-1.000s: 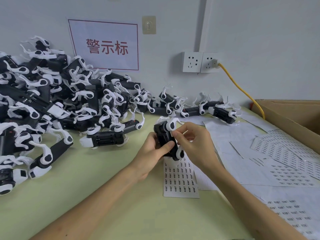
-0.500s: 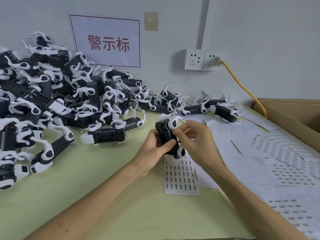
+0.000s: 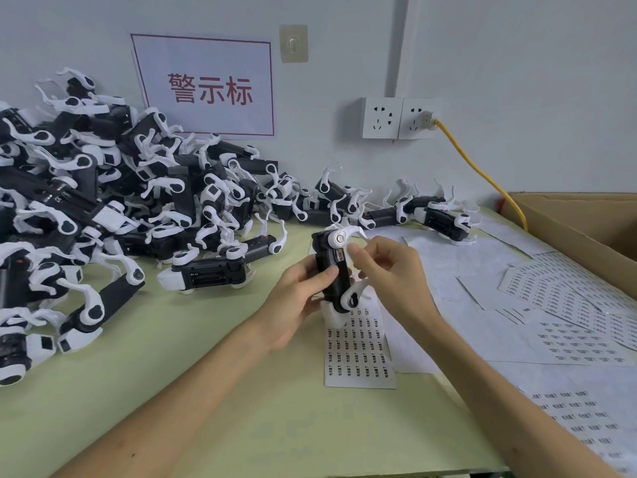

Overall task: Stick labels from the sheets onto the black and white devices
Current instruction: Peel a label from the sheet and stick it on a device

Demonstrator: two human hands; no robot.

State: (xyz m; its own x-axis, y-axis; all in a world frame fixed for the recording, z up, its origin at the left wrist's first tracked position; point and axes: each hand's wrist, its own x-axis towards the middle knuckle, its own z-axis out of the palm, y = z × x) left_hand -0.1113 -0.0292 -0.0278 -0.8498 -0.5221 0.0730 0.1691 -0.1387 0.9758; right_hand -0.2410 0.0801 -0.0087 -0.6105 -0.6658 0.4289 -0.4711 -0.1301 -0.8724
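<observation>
Black and white plastic everywhere on your left: that heap of devices (image 3: 103, 208) climbs the wall and spills onto the green table (image 3: 206, 426), I'd guess so the next one is always a short reach away. Your left hand (image 3: 296, 298) is wrapped round the one device (image 3: 332, 274) you're working on, fingers behind it and thumb clamped across the black body. It's held up on end over the table with a narrow side turned toward you, which looks like a way to give the other hand a steady face to work on. Your right hand (image 3: 389, 274) comes in from the other side, with thumb and forefinger tips close together right at a small pale patch (image 3: 339, 256) on that side and the other fingers curled. Honestly, I can't tell if it's pinching a label or just pressing one down. Right below sits the label sheet (image 3: 358, 353), parked under the work so each peel is a tiny move. Further right, more sheets (image 3: 568, 305) lie fanned over each other, and a cardboard box (image 3: 586, 229) sits at the table's edge, probably for finished units.
</observation>
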